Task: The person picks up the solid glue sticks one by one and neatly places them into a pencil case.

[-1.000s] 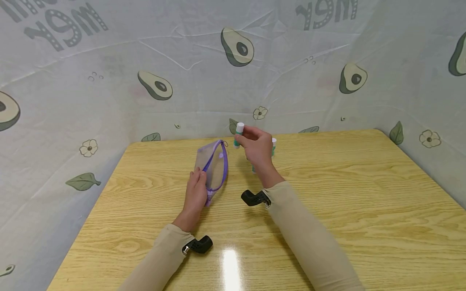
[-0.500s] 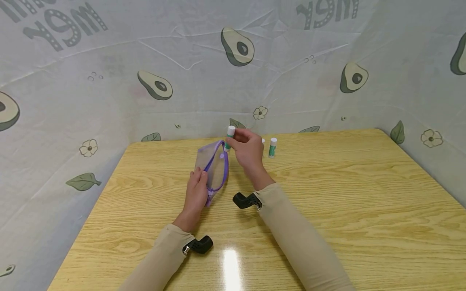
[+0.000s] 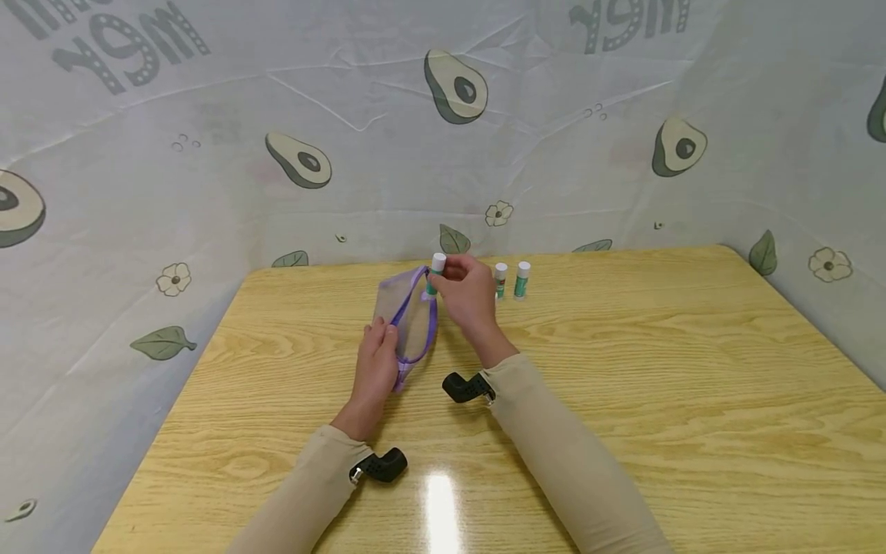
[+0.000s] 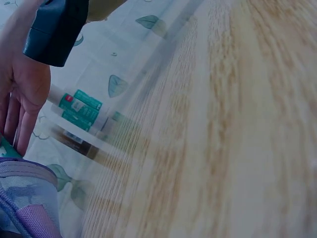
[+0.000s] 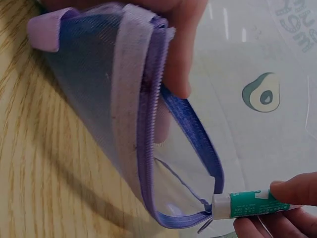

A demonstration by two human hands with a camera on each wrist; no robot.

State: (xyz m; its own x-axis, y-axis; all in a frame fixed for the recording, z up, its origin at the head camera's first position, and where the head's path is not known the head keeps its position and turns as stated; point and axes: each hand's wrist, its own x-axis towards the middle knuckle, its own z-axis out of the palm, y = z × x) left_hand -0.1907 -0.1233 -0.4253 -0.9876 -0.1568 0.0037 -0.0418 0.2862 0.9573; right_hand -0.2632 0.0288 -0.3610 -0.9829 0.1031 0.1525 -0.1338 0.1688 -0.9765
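A purple-trimmed mesh zipper pouch [image 3: 393,298] stands on the table with its mouth gaping to the right. My left hand [image 3: 375,365] grips its near left side, thumb at the rim. Between the thumb and fingers of my right hand [image 3: 472,302] is a green glue stick [image 3: 435,275] with a white cap, held at the far end of the mouth. In the right wrist view, one white end of that glue stick [image 5: 252,204] is right by the zipper's end. The pouch's inside is only partly visible.
Behind my right hand stand two upright glue sticks, one nearer [image 3: 500,282] and one farther right [image 3: 522,282]. A bit of white shows beside my hand, mostly hidden. The wooden table [image 3: 657,369] ends at a patterned cloth [image 3: 374,185].
My right hand has moved left and then lower, bringing the glue stick to the pouch's mouth. The standing glue sticks behind it have come into sight. The left hand stays on the pouch.
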